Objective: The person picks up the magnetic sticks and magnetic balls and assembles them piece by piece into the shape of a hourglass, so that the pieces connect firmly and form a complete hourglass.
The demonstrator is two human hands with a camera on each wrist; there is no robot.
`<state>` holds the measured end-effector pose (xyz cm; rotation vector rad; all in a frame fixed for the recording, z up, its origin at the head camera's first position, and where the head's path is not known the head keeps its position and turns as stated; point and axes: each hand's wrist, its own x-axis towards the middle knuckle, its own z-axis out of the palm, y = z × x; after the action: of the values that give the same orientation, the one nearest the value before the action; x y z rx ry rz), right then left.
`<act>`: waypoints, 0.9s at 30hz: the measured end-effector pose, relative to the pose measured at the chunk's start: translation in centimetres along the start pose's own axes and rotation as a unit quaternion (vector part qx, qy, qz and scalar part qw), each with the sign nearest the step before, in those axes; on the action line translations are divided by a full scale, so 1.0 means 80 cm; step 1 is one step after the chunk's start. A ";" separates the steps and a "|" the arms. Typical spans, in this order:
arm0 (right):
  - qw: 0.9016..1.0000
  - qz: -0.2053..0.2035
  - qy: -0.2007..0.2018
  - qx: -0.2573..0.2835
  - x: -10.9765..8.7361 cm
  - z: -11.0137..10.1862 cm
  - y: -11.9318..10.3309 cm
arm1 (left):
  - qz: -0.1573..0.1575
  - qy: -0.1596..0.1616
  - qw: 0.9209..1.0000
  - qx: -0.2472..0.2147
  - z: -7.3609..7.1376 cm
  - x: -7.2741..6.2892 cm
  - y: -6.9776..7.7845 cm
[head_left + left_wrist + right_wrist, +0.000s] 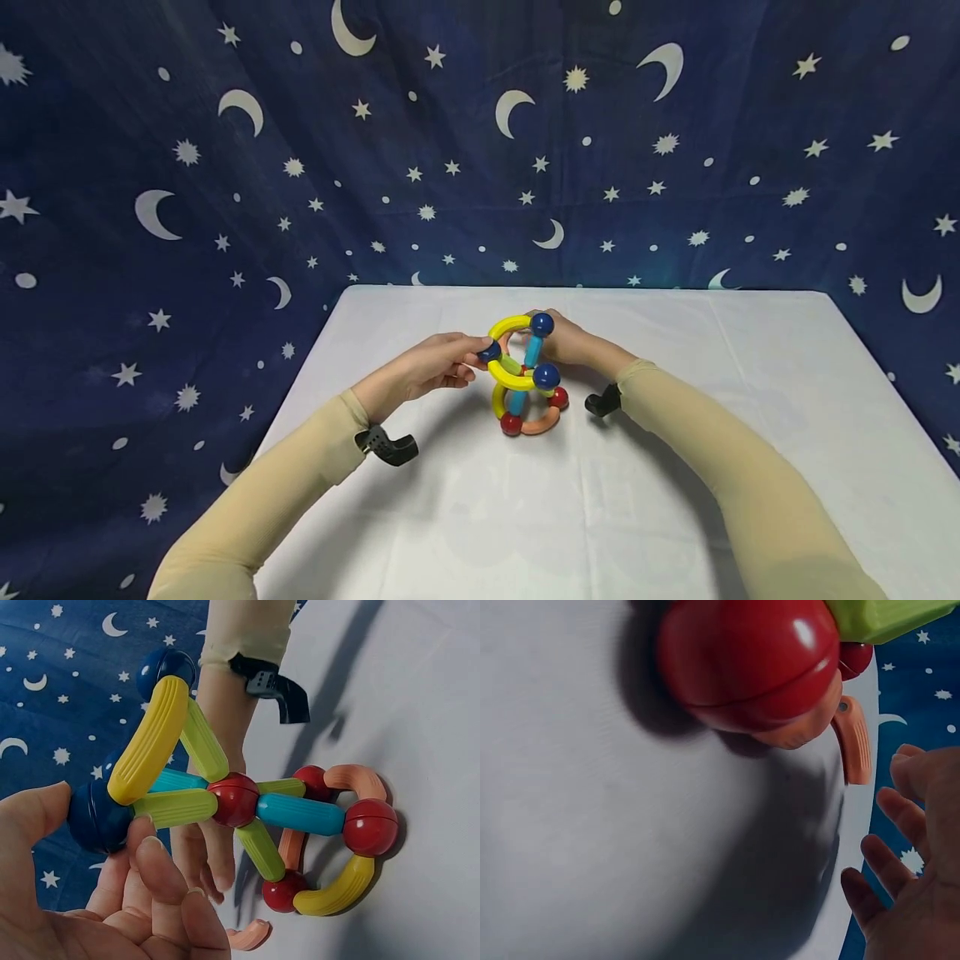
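Note:
A magnetic ball-and-rod structure [517,402] stands on the white-covered table. Its upper part has dark blue balls [542,324] joined by yellow curved rods [512,379]. Lime green and light blue straight rods meet at a red ball [234,799] in the middle. Below, red balls [370,827] link orange and yellow curved rods. My left hand [438,364] pinches the left dark blue ball [97,817] between thumb and fingers. Behind the structure, my right hand [566,337] holds nothing, its fingers apart in the right wrist view. A separate orange curved rod [853,742] lies near it.
The white cloth [480,533] covers the table, whose far edge meets a dark blue curtain [480,142] printed with moons and stars. Black wrist mounts [390,447] stick out from both sleeves.

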<state>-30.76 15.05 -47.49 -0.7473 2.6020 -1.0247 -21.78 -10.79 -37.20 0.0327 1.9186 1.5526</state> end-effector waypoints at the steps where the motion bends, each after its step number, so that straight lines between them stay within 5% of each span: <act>1: 1.000 0.003 -0.003 0.011 0.004 0.002 0.000 | 0.000 -0.001 1.000 -0.001 0.000 0.000 0.000; 7: 0.999 -0.024 -0.030 0.011 0.020 0.010 -0.001 | -0.003 0.001 1.000 -0.008 0.000 0.002 -0.002; 17: 0.992 0.036 -0.026 -0.117 0.011 -0.001 0.007 | 0.002 -0.005 1.000 0.004 -0.001 0.001 0.000; 27: 0.972 0.065 0.015 -0.227 -0.045 -0.060 0.066 | -0.001 -0.001 1.000 0.007 -0.002 -0.001 -0.001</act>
<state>-31.64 22.99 -47.52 -0.6425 2.9014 -0.4059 -21.77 -11.00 -37.19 0.0389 1.9261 1.5381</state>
